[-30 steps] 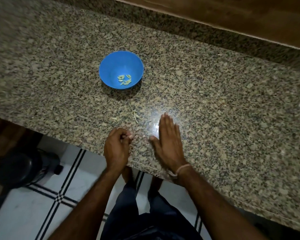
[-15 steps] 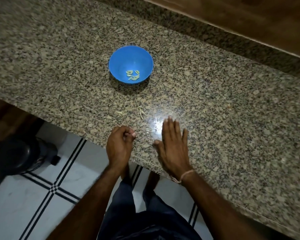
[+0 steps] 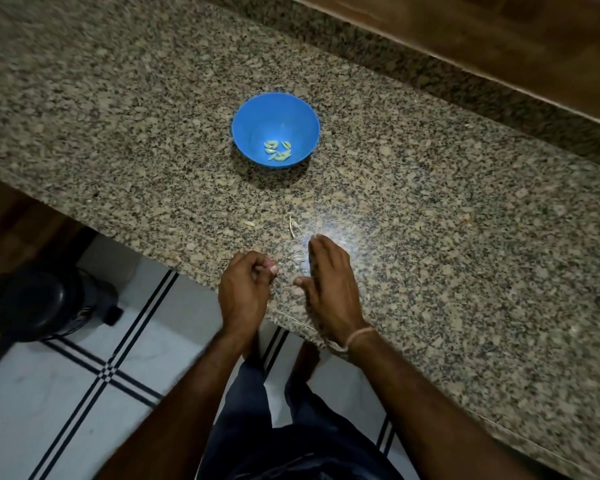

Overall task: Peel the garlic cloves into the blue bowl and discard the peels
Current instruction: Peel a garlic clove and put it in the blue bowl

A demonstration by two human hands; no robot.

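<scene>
On the granite counter, seen from the head camera, the bowl stands upright, well back from the near edge and beyond both hands. A small heap of peeled cloves lies at its bottom, toward the near side. Between the bowl and the hands, a few thin peels lie loose on the stone, just beyond the fingertips of the right hand.

That hand is flat and relaxed, fingers straight and close together, thumb spread toward the left, resting on the counter near the edge and gripping nothing. A pale thread band circles its wrist. A bright glare sits on the stone at its fingertips.

The left hand is just beside it, apart from it, at the counter's edge. Its fingers are curled tightly inward with the thumb against them; whether any peel is held inside cannot be made out.

Below the counter, dark trousers and bare feet show over a white tiled floor with black lines. A round black container stands on the floor at the left. A wooden panel runs behind the counter.
</scene>
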